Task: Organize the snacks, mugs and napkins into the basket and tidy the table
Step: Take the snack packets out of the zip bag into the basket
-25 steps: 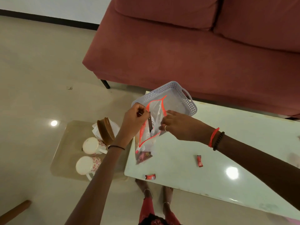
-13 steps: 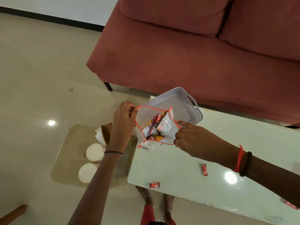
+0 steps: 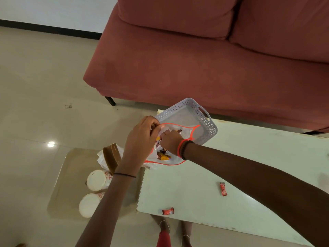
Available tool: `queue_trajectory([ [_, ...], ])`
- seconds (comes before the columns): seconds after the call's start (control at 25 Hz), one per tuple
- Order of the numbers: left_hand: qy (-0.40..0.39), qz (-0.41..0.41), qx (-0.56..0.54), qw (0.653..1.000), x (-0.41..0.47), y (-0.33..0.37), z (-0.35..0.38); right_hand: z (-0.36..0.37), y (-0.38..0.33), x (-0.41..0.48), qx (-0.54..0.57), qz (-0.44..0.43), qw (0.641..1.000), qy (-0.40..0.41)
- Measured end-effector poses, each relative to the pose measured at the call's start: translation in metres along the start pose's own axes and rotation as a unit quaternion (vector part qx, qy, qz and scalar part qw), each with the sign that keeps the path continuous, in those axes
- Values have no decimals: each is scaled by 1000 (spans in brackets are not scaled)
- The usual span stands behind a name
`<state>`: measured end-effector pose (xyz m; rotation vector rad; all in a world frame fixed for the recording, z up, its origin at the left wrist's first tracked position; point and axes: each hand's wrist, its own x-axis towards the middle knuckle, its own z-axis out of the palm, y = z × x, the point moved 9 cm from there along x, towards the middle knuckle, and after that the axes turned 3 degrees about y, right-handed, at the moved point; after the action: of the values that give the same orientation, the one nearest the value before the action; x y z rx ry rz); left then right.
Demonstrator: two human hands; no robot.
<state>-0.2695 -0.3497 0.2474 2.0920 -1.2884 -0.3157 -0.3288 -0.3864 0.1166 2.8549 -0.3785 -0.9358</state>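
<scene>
A clear plastic bag (image 3: pixel 173 160) with an orange-red rim hangs open over the table's left end, with snack packets (image 3: pixel 162 156) inside. My left hand (image 3: pixel 140 139) pinches its left rim. My right hand (image 3: pixel 170 140) reaches down into the bag's mouth, fingers hidden inside. Behind the bag a grey perforated basket (image 3: pixel 206 122) sits on the white table (image 3: pixel 195 189). Two small red snack wrappers (image 3: pixel 223 189) (image 3: pixel 167 211) lie loose on the table. Two white mugs (image 3: pixel 97 180) (image 3: pixel 89 205) and white napkins (image 3: pixel 101 158) sit on a lower glass side table.
A brown napkin holder (image 3: pixel 111 157) stands by the napkins on the glass side table (image 3: pixel 67 175) at the left. A red sofa (image 3: pixel 195 59) runs along the far side of the white table. My feet (image 3: pixel 165 227) show below the table's near edge.
The bag went from hanging nearly flat to pulled wide open. My right hand let go of the rim and went down into the bag. The camera shifted closer.
</scene>
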Motion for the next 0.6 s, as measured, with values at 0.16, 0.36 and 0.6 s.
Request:
queue_trajectory([
  [0.16,17,-20,-32,999,3,-3,-1,5,13,16,-56,4,998,27],
  [0.36,21,-55,-37,998,14,-10,2,-18,23,-2,0,-14,991,133],
  [0.6,-2,-95,-39,995,30,-13,10,-104,50,-85,97,-1,946,310],
])
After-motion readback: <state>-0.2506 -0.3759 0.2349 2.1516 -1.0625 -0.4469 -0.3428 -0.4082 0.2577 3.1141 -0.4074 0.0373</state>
